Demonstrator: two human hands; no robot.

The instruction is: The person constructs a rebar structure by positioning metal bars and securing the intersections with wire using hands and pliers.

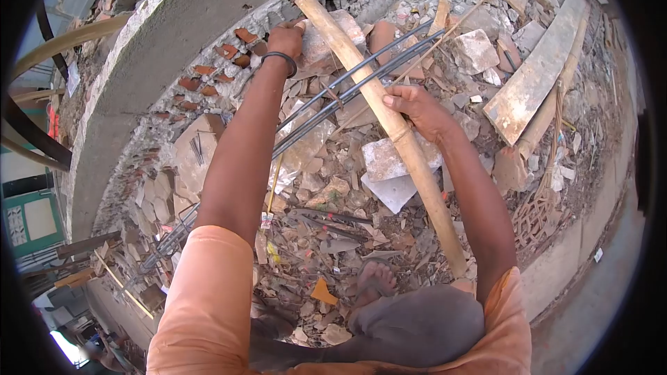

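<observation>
A long bamboo pole (399, 132) slants across the middle, with several steel rods (361, 78) crossing it. My right hand (420, 112) is at the pole's right side, its thumb against the bamboo near the rods and its other fingers curled out of sight behind it. My left hand (283, 40), with a dark band on the wrist, is closed at the left edge of a broken masonry block (316, 52); what its fingers grip, if anything, is hidden. White-faced blocks (385, 160) lie under the pole.
Rubble and broken tile (340, 194) cover the ground. A curved concrete edge (139, 62) runs along the left. At the upper right lies a long flat board (542, 62). An orange shard (324, 292) is near my foot (377, 278).
</observation>
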